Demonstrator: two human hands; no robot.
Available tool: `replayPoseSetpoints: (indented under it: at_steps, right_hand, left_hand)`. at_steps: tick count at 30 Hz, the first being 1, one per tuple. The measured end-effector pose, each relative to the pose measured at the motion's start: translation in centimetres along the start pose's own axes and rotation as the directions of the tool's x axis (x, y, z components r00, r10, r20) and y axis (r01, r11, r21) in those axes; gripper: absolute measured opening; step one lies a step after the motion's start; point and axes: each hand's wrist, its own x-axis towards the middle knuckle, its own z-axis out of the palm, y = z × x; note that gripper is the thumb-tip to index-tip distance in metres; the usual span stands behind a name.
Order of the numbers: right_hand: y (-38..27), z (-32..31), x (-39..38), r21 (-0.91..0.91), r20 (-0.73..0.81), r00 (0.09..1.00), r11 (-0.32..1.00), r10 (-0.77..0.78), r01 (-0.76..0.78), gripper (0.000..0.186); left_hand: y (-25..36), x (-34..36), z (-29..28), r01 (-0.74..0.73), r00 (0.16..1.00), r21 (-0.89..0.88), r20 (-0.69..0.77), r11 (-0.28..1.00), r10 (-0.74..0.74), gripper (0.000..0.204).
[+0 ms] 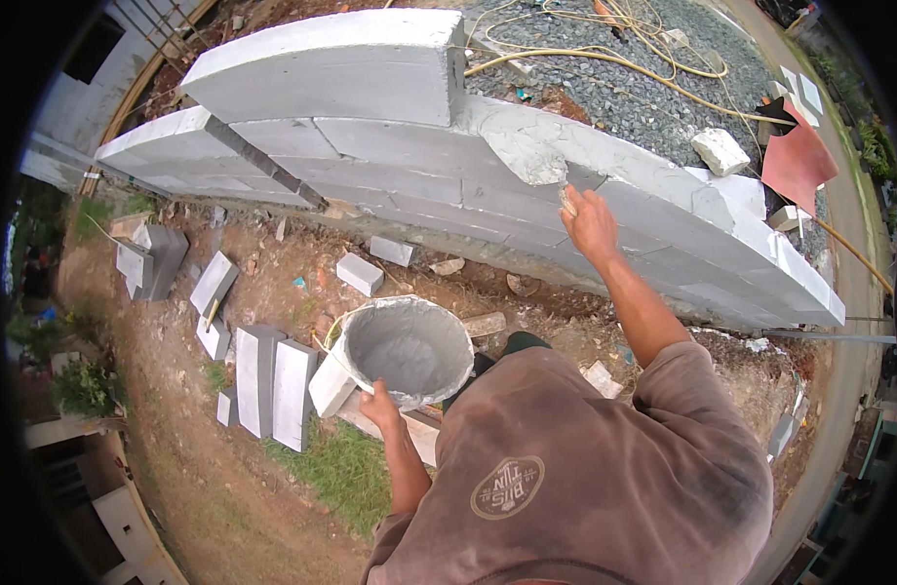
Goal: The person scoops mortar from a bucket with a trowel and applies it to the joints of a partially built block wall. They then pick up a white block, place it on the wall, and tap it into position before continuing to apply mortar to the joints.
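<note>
My left hand [378, 406] grips the near rim of a mortar-smeared bucket [455, 392], tilted so that its mouth faces me. Grey wet mortar [409, 363] lies in its bottom. At the wall, my right hand [591, 226] is closed round the short handle of a trowel [532, 159]. Its blade is coated in mortar and rests at the top edge of the wall of pale blocks [409, 180], just right of a large block [322, 73] standing on the top course. A mortar layer [604, 146] runs along the top from the blade toward the right.
Several loose blocks [294, 390] lie on the dirt to the left, with smaller pieces [360, 274] near the wall's foot. Beyond the wall are gravel [604, 78], a looped yellow hose [604, 55], a broken white chunk [720, 152] and a reddish sheet [798, 164].
</note>
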Motion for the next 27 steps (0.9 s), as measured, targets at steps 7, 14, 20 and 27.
replayPoseSetpoints:
  at_steps: [7,14,20,27]
  right_hand:
    - [6.1,1.1,-3.4,-0.044,-0.166,0.986,0.998,0.032,-0.040,0.047]
    - [7.7,1.4,-6.1,0.203,-0.153,0.964,0.962,0.217,-0.184,0.045]
    - [5.6,4.7,-4.1,0.214,-0.110,0.986,0.972,0.126,-0.100,0.046]
    - [9.4,7.3,-19.0,0.435,0.158,0.986,0.892,0.062,-0.126,0.043]
  left_hand:
    - [0.0,-1.0,0.8,0.049,0.999,-0.047,-0.004,0.998,-0.050,0.017]
    - [-1.7,-2.1,1.5,0.041,0.999,-0.002,0.022,0.999,-0.041,0.016]
    - [-3.2,-2.2,2.7,-0.025,0.996,0.057,0.090,0.998,0.020,0.017]
    - [-3.4,-7.1,6.3,-0.032,0.976,0.226,0.217,0.974,-0.018,0.019]
